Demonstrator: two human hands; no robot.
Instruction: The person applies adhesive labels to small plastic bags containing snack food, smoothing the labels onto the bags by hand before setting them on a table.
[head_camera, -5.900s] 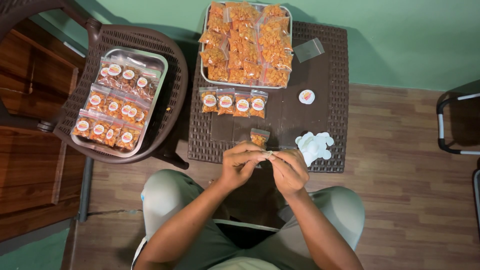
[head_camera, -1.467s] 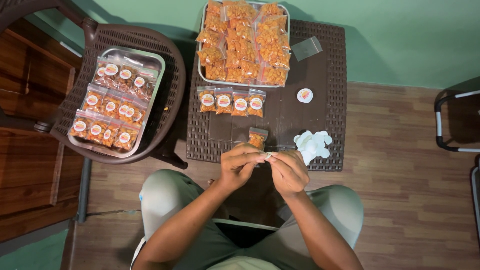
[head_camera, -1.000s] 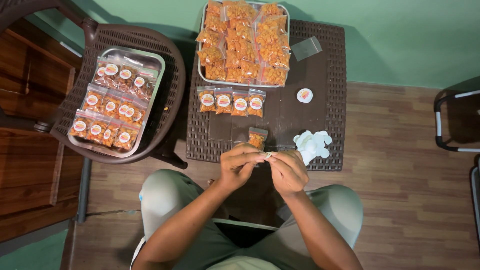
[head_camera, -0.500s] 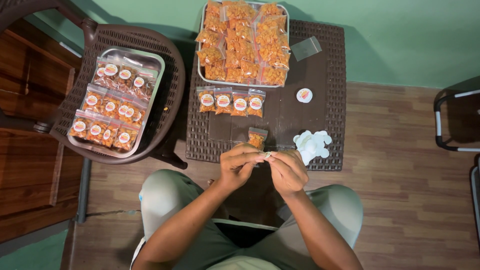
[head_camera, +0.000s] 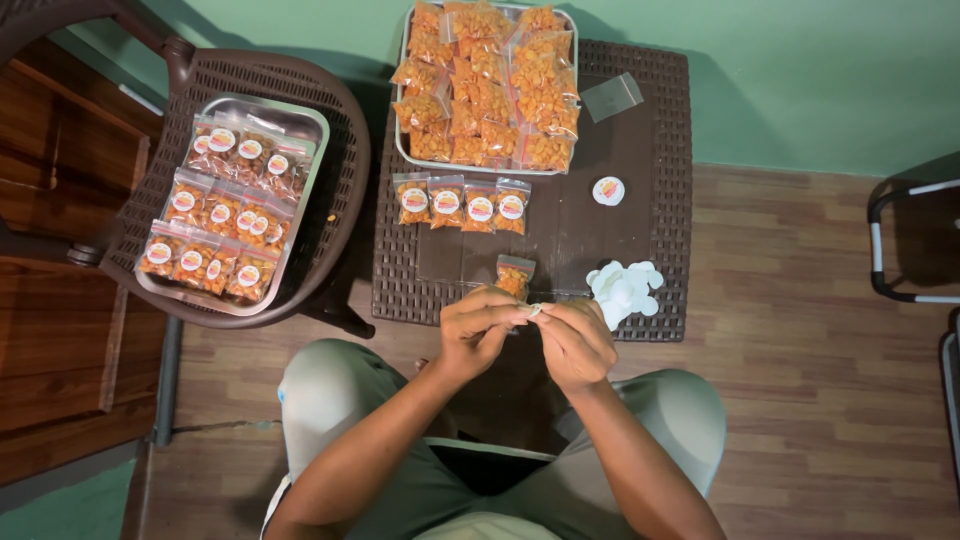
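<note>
Small white sticker (head_camera: 535, 310) pinched between fingertips of left hand (head_camera: 478, 332) and right hand (head_camera: 577, 343), both closed on it, held just above near edge of tabletop (head_camera: 570, 230). Snack pouch (head_camera: 514, 275) stood just beyond hands. White sticker pile (head_camera: 624, 288) laid right of pouch. Four labelled pouches (head_camera: 461, 204) lined before tray (head_camera: 404, 150) of unlabelled packets.

A small white round sticker (head_camera: 535, 310) is pinched between the fingertips of the left hand (head_camera: 480, 330) and right hand (head_camera: 575, 342), at the near edge of the tabletop (head_camera: 560, 235). Just beyond it lies a small clear packet (head_camera: 514, 275) of orange snacks, unlabelled.
</note>
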